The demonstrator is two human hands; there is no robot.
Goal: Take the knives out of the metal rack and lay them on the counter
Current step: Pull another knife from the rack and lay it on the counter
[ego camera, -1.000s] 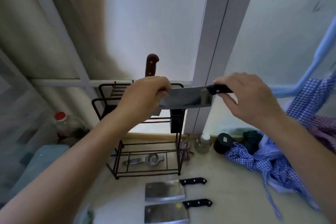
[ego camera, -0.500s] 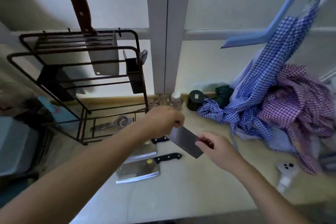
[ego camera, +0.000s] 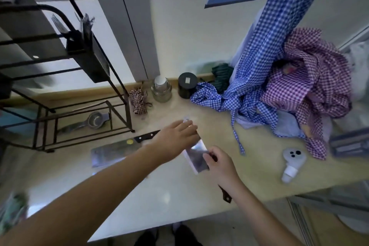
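A cleaver with a wide steel blade lies slanted low over the counter between my hands. My right hand is shut on its dark handle, whose end sticks out below my wrist. My left hand rests on the blade's far end with its fingers stretched over it. Another cleaver with a black handle lies flat to the left, partly under my left forearm. The black metal rack stands at the left; a grey blade still sits in its upper slots.
A glass jar and a black jar stand by the wall. Blue checked cloth and purple checked cloth pile up at the right. A white device lies near the counter's right front. A metal squeezer sits in the rack's base.
Both hands have carried the cleaver from the rack's height down to just above the counter, right of the cleavers lying there. The view has tilted downward.
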